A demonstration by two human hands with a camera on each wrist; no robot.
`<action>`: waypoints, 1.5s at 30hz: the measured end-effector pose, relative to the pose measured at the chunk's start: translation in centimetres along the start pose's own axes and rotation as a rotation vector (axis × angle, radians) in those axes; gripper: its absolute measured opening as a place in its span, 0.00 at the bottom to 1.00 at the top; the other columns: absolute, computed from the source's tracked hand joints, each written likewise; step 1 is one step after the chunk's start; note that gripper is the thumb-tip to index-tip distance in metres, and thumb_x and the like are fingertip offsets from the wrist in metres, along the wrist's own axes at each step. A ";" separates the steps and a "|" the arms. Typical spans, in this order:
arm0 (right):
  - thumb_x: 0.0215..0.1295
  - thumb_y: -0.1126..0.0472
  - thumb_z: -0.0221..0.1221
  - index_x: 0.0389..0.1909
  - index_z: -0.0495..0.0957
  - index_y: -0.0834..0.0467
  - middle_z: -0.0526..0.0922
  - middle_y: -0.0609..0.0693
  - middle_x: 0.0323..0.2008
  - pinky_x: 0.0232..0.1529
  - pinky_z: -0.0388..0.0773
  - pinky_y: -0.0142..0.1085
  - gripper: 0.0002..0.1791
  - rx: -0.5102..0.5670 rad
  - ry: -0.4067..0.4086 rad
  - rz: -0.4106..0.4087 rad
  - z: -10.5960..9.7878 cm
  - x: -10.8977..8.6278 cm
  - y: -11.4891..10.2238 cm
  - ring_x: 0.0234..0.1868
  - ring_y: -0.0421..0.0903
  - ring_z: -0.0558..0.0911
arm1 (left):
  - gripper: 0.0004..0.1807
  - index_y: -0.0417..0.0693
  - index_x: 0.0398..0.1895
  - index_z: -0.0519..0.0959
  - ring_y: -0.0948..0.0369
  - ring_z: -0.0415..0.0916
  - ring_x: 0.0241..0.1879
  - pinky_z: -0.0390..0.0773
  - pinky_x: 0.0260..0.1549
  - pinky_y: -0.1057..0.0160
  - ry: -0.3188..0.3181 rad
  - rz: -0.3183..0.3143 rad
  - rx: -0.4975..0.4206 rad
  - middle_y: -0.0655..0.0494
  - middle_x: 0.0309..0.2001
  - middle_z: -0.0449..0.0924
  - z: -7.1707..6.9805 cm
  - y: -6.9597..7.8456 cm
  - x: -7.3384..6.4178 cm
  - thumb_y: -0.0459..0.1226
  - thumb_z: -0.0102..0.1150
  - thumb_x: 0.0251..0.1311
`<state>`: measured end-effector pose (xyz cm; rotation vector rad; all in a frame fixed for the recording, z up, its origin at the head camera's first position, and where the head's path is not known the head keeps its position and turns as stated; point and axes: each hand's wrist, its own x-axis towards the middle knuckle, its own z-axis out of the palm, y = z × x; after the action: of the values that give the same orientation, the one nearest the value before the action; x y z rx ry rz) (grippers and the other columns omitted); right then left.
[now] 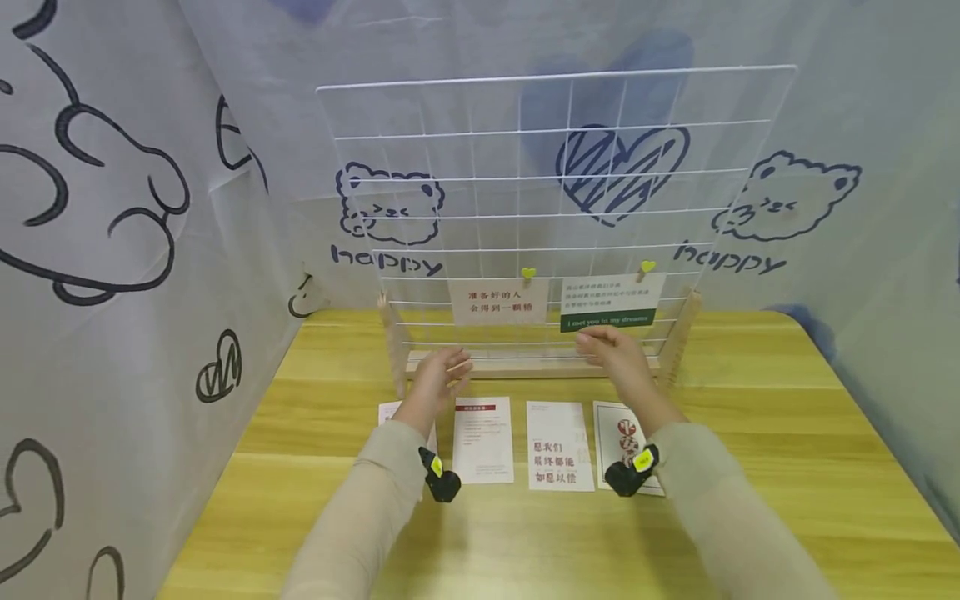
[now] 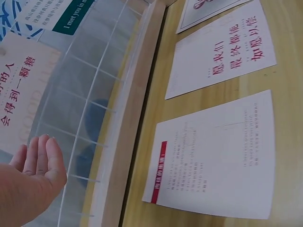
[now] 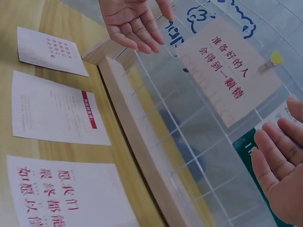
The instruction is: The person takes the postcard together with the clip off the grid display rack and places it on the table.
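Observation:
A white wire grid (image 1: 570, 212) stands upright in a wooden base (image 1: 517, 363). Yellow heart clips hold two cards on it: a pale pink card (image 1: 499, 304) with red writing and a white card (image 1: 611, 292) with a green band along its bottom. My right hand (image 1: 618, 358), fingers relaxed and slightly bent, is at the lower edge of the green-banded card and overlaps it in the right wrist view. Below the pink card, by the base, my left hand (image 1: 438, 383) has loosely extended fingers, palm turned inward, and holds nothing.
On the yellow wood-grain table (image 1: 525, 542) several cards lie in a row before the base, among them one with a red heading bar (image 1: 483, 442) and one with large red writing (image 1: 559, 450). A printed white cloth (image 1: 255, 150) hangs behind and to the left.

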<state>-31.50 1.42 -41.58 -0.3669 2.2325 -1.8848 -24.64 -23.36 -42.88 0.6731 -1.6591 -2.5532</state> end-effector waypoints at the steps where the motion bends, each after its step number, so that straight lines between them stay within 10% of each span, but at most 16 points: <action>1: 0.56 0.50 0.55 0.49 0.67 0.66 0.73 0.63 0.46 0.48 0.69 0.44 0.26 -0.007 -0.006 -0.008 0.1 0.3 -0.2 0.46 0.54 0.73 | 0.24 0.35 0.59 0.56 0.51 0.62 0.52 0.61 0.53 0.57 0.000 0.003 0.007 0.40 0.57 0.60 0.0 0.3 0.2 0.37 0.42 0.61; 11: 0.58 0.54 0.55 0.51 0.67 0.65 0.71 0.59 0.49 0.49 0.68 0.43 0.25 -0.007 -0.063 -0.033 1.1 2.5 -3.0 0.48 0.53 0.71 | 0.22 0.36 0.58 0.58 0.50 0.62 0.54 0.65 0.50 0.59 0.074 0.055 0.044 0.40 0.57 0.60 -0.2 1.8 2.0 0.37 0.40 0.63; 21: 0.59 0.56 0.53 0.52 0.67 0.63 0.71 0.57 0.49 0.51 0.66 0.41 0.22 -0.051 -0.046 -0.078 2.3 4.3 -5.6 0.49 0.51 0.70 | 0.24 0.42 0.52 0.67 0.54 0.70 0.44 0.73 0.40 0.61 -0.002 0.103 -0.023 0.46 0.52 0.68 -5.6 -2.1 12.3 0.42 0.54 0.54; 25: 0.59 0.55 0.53 0.53 0.67 0.60 0.71 0.54 0.51 0.53 0.63 0.40 0.22 -0.092 -0.023 -0.068 2.6 4.8 -6.3 0.51 0.49 0.69 | 0.25 0.43 0.53 0.66 0.55 0.69 0.45 0.72 0.41 0.62 0.026 0.091 -0.023 0.47 0.52 0.68 -4.9 -1.1 11.1 0.43 0.56 0.52; 33: 0.59 0.59 0.53 0.54 0.66 0.61 0.69 0.54 0.53 0.55 0.61 0.38 0.22 -0.051 -0.013 -0.080 3.3 5.5 -6.9 0.53 0.48 0.67 | 0.25 0.37 0.59 0.58 0.49 0.58 0.55 0.63 0.52 0.58 0.103 0.031 0.038 0.41 0.58 0.59 -0.7 2.8 3.4 0.39 0.43 0.61; 45: 0.59 0.61 0.53 0.56 0.64 0.58 0.67 0.53 0.55 0.54 0.62 0.38 0.23 -0.105 -0.013 -0.083 4.2 5.9 -7.6 0.54 0.48 0.66 | 0.24 0.36 0.59 0.55 0.49 0.57 0.56 0.60 0.54 0.56 0.047 0.034 -0.008 0.40 0.58 0.58 -0.4 2.4 4.2 0.37 0.42 0.61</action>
<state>-35.32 -5.59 -34.79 -0.4943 2.3483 -1.8035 -28.75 -25.80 -42.38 0.6925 -1.6317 -2.4996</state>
